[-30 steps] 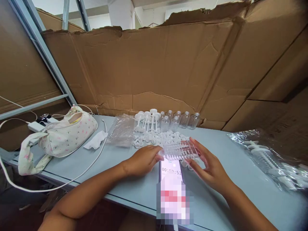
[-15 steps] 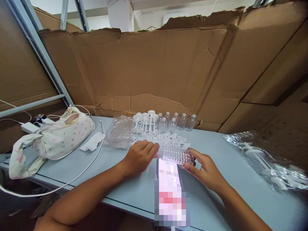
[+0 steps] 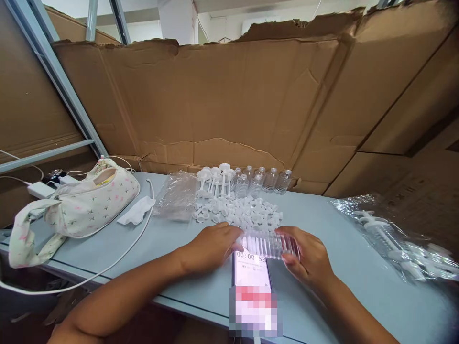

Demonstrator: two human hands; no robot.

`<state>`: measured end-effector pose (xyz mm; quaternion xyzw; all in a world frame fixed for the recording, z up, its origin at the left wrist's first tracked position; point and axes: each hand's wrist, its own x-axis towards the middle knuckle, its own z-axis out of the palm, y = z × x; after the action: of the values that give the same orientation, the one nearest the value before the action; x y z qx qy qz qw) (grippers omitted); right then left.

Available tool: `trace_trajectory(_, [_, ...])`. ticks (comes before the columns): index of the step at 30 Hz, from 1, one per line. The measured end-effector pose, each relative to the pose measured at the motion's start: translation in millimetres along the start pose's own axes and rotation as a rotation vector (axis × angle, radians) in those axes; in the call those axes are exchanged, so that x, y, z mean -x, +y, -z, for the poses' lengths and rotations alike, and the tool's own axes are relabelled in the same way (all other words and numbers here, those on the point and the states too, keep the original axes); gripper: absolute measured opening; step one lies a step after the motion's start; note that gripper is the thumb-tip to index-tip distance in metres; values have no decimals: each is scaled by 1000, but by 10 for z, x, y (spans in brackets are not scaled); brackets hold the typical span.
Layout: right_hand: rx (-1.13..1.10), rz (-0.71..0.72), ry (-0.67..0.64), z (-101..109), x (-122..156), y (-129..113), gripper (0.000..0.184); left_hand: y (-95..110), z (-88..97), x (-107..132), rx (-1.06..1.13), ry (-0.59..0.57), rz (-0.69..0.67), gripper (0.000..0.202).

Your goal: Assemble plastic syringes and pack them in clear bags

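A clear ribbed plastic bottle (image 3: 264, 244) lies sideways between my two hands, above the top of a lit phone (image 3: 251, 272) with a running timer. My left hand (image 3: 215, 244) is closed at the bottle's left end, its fingers and thumb pinched there and hiding that end. My right hand (image 3: 304, 255) grips the right end, thumb below and fingers above. Just beyond the bottle is a spread of small white plastic caps (image 3: 247, 212). Behind them stand several clear ribbed bottles (image 3: 269, 180), beside a group of white pump-like pieces with stems (image 3: 217, 179).
Left of the caps lies a clear plastic bag (image 3: 177, 196), then a white tissue (image 3: 136, 210) and a white cable (image 3: 131, 251). A floral bag (image 3: 93, 203) sits at far left. A plastic bag of white parts (image 3: 398, 243) is at right. Cardboard (image 3: 222, 95) walls the back.
Both hands have moved a little toward me with the bottle, lower over the phone. More of the caps now shows behind them. The timer went from 52 to 53.
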<state>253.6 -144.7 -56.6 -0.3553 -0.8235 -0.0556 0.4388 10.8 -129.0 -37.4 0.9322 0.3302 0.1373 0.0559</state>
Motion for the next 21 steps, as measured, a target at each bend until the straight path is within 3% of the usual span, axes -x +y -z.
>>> trace_trajectory(4, [-302,-505,-145,-81,-37,-88,52,-31,-104,-1,-311,178,-68,23])
trace_trajectory(7, [-490,-666,-216,-142,-40,-80,55,-58,-121,-15,-374,216,-63,25])
trace_trajectory(10, [-425,-532,-143,-150,-1,-10,59,-62,-73,-24,-240,162,12,22])
trace_trajectory(14, [-111,-44,23,-70,49,77,52,-26,32,-18,93,-63,26,17])
trace_trajectory(16, [-25,148,54,-32,53,76,42,4,65,-17,146,-157,1,17])
trace_trajectory(18, [36,202,54,-17,45,42,38,30,72,-20,90,-175,12,17])
trace_trajectory(21, [77,90,35,-33,22,-36,41,44,40,-20,-22,-165,32,17])
